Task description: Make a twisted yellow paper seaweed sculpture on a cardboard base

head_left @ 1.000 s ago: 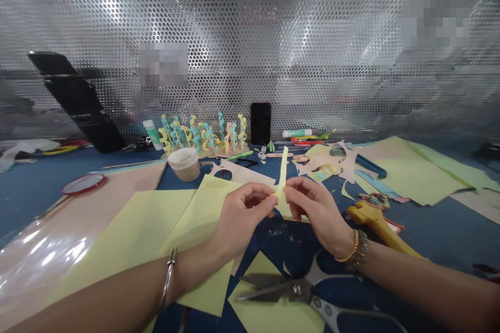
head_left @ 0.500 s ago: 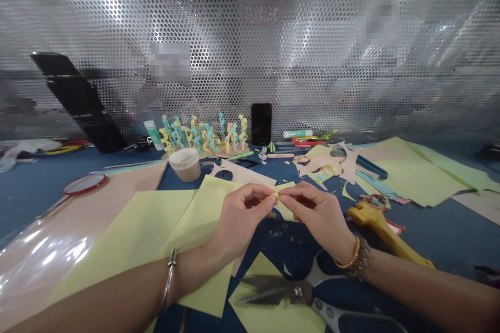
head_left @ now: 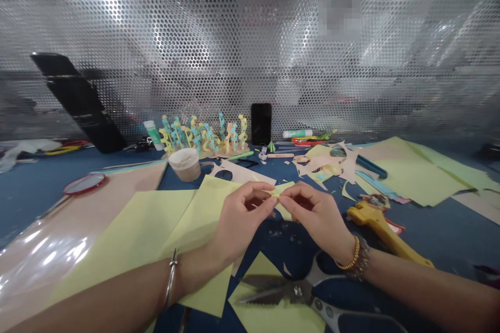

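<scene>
Near the middle of the view, my left hand (head_left: pixel 244 218) pinches a small yellow paper piece (head_left: pixel 276 195) between thumb and fingertips. My right hand (head_left: pixel 318 218) pinches the same piece from the right, so the fingertips of both hands almost meet. Much of the piece is hidden by the fingers. Yellow paper sheets (head_left: pixel 152 223) lie under and left of my left hand. Large scissors (head_left: pixel 299 290) rest partly opened on a yellow sheet (head_left: pixel 281 317) below my hands.
A paper cup (head_left: pixel 185 165) and twisted yellow and blue paper pieces on a base (head_left: pixel 211 153) stand behind. A phone (head_left: pixel 261 124) leans against the perforated metal panel (head_left: pixel 234 36). At right are a yellow-handled tool (head_left: pixel 386 231), paper scraps (head_left: pixel 336 161) and yellow sheets (head_left: pixel 414 171).
The fingertips have shifted very slightly, and the yellow piece between them looks a little wider and flatter. The objects around stay where they were.
</scene>
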Available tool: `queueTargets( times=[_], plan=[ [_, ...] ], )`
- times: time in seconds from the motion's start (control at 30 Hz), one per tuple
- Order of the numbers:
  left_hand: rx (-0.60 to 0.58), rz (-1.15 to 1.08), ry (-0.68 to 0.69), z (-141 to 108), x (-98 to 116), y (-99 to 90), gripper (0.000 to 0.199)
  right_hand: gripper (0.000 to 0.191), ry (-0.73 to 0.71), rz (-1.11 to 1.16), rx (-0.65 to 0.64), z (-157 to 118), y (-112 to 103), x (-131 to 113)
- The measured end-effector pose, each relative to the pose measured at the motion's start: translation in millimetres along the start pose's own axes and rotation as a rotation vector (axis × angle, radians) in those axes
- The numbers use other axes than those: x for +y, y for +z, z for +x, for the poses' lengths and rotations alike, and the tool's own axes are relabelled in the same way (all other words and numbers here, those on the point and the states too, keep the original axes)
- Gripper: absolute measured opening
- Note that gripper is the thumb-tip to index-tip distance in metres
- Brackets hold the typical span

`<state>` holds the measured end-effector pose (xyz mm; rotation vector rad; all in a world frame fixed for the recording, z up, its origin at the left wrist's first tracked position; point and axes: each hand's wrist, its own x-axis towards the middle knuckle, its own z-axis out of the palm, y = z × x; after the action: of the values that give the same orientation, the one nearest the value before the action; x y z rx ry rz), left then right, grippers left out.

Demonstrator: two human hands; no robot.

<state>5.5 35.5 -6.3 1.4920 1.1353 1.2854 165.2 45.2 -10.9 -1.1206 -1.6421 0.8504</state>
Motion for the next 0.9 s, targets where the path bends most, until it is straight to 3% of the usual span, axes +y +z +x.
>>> queueTargets(
  times=[0.43, 0.63, 0.9],
  plan=[
    [0.052, 0.241, 0.138, 1.3, -1.5, -2.1, 0.01, 0.024, 0.067, 0.105, -0.048, 3.2, -1.0, -2.1],
    [0.007, 0.167, 0.014, 3.0, -4.9, -2.3, 0.015, 0.023, 0.092, 0.095, -0.038, 4.7, -2.5, -2.7],
    [-0.029, 0.087, -0.032, 2.7, -4.4, -1.4, 0.015, 0.023, 0.076, 0.018, -0.013, 6.4, -3.3, -2.3]
  ],
)
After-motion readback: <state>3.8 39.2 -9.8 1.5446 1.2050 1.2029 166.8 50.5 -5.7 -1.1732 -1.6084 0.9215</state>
